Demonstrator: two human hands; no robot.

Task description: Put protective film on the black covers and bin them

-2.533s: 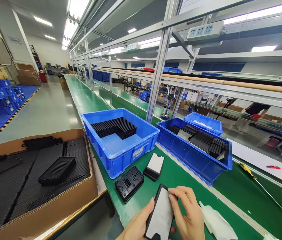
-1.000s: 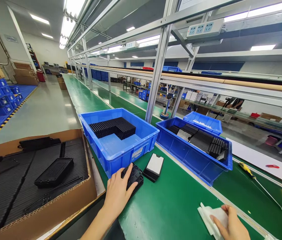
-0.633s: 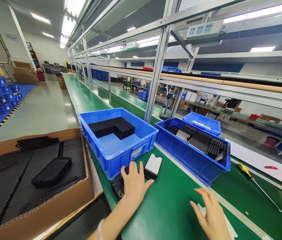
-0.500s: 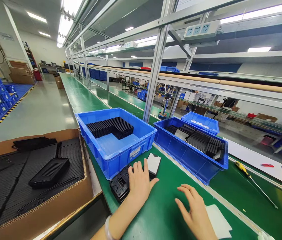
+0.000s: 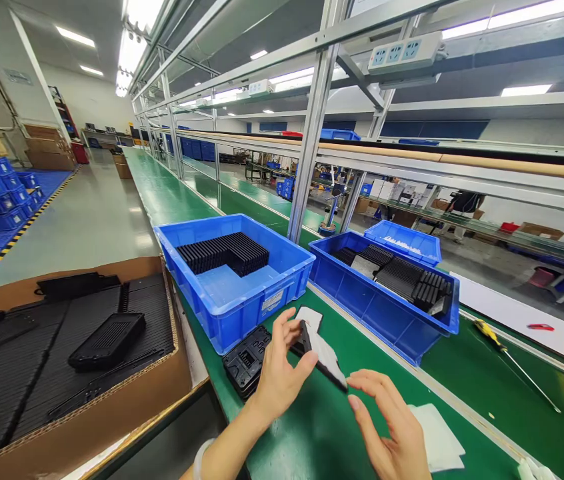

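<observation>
My left hand [image 5: 282, 373] grips a flat black panel [image 5: 328, 365] with a pale grey-white face, raised and tilted over the green bench. At the panel's near right corner are the fingertips of my right hand [image 5: 387, 420], thumb and fingers apart; whether they touch it I cannot tell. Left of my left hand lies a black plastic housing [image 5: 245, 363] with moulded slots, partly covered by the hand. Behind the raised panel, another pale-faced piece [image 5: 311, 317] rests on the bench. White sheets [image 5: 437, 437] lie beside my right hand.
A blue bin [image 5: 222, 307] holding a row of black parts stands ahead. Another blue bin [image 5: 377, 320] with black parts is on the right. A carton [image 5: 182, 360] of black parts sits left. A yellow-handled screwdriver [image 5: 487, 333] and red cutter [image 5: 541, 327] lie far right.
My left hand, spread over the pieces on the bench before, has lifted the black panel and tilted it. My right hand stays in nearly the same place, now at the panel's corner.
</observation>
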